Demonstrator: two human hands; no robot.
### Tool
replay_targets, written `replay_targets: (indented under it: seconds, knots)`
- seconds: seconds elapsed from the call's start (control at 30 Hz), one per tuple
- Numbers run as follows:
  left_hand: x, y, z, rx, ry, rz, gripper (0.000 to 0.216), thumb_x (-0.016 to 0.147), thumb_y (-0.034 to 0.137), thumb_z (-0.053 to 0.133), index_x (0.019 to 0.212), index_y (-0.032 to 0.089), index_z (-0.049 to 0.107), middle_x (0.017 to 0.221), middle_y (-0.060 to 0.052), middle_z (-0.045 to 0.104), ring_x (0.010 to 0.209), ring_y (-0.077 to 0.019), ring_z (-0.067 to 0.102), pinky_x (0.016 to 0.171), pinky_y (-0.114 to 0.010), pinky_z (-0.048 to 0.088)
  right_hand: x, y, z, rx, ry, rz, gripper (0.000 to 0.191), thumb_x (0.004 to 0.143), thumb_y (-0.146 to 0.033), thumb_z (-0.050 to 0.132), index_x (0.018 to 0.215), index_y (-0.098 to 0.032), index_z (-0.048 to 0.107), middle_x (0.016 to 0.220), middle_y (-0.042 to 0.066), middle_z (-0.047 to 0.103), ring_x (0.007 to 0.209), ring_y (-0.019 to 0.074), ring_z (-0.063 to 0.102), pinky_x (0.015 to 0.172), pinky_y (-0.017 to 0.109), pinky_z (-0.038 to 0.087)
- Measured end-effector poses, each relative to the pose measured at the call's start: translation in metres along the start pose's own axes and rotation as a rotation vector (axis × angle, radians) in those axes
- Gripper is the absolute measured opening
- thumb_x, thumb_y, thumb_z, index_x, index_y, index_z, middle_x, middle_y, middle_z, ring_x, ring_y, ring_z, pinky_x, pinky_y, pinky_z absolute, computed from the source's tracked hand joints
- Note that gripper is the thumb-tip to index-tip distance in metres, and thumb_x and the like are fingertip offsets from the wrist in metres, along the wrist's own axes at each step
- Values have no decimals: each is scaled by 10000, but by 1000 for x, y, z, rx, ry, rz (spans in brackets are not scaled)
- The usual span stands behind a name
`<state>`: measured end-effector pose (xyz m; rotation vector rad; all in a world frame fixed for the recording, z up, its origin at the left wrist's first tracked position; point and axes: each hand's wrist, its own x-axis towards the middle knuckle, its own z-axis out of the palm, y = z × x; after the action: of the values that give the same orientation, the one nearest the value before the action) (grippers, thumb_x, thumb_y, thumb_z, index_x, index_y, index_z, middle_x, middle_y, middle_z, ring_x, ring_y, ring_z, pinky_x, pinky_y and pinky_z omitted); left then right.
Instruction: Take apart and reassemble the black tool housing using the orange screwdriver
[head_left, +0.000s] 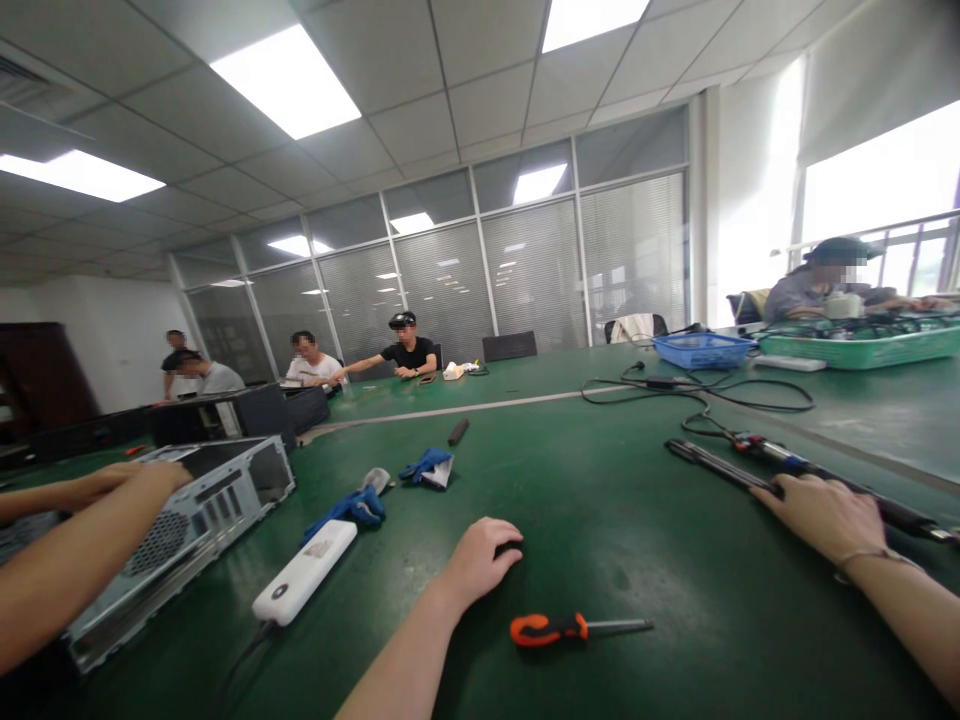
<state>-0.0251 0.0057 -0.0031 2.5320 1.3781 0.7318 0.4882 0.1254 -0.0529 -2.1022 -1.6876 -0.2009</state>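
Note:
My left hand [484, 560] rests on the green table, fingers loosely curled and thumb apart, with nothing visible in it. In front of it lies a screwdriver [551, 629] with an orange and black handle, its shaft pointing right. At the right, my right hand [829, 515] is closed over the near end of a long, slim dark tool [712, 462]; its exact kind is unclear. Just beyond that hand lies a corded electric screwdriver [817, 475], partly hidden by my fingers.
Another person's arms [112, 530] reach into an open metal computer case [217, 510] at left. Nearby lie a white power strip [307, 570], blue gloves [360, 508] and a dark bar [458, 432]. Blue [701, 352] and green baskets [877, 350] stand back right. Several people sit around.

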Motion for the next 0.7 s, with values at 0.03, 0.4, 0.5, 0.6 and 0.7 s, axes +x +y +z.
replay_targets:
  seconds: [0.03, 0.4, 0.5, 0.6, 0.7]
  knots:
    - [0, 0, 0, 0, -3, -7, 241, 857, 254, 622, 1083, 218, 699, 1137, -51, 695, 1069, -209, 609, 981, -341, 444, 0, -2, 1, 19, -2, -48, 430, 824, -558, 438, 797, -199, 673, 891, 199, 663, 919, 400, 610, 757, 496, 430]
    - [0, 7, -3, -116, 22, -99, 530, 816, 215, 649, 1328, 236, 515, 1171, -53, 663, 1059, -201, 608, 987, -352, 446, -33, -97, 2, 346, -173, -513, 488, 823, -606, 486, 1022, -215, 699, 1034, 100, 672, 928, 279, 628, 840, 390, 495]
    - [1, 8, -2, -141, 77, -121, 562, 777, 249, 698, 1309, 224, 518, 1197, -65, 642, 1056, -210, 604, 980, -353, 456, -52, -130, -10, 424, -261, -621, 471, 829, -588, 506, 1073, -226, 683, 1060, 88, 658, 965, 270, 611, 875, 396, 482]
    - [0, 10, -3, -146, 138, -126, 580, 725, 293, 753, 1259, 216, 540, 1228, -75, 617, 1092, -235, 583, 988, -370, 452, -69, -152, -22, 471, -346, -698, 449, 844, -568, 513, 1101, -233, 666, 1092, 83, 636, 985, 259, 597, 886, 394, 478]
    - [-1, 14, -5, -131, 143, -114, 615, 690, 320, 783, 1249, 228, 543, 1277, -78, 586, 1161, -261, 542, 1028, -395, 416, -84, -164, -35, 517, -417, -775, 414, 851, -543, 530, 1102, -243, 664, 1112, 75, 621, 998, 247, 587, 895, 384, 473]
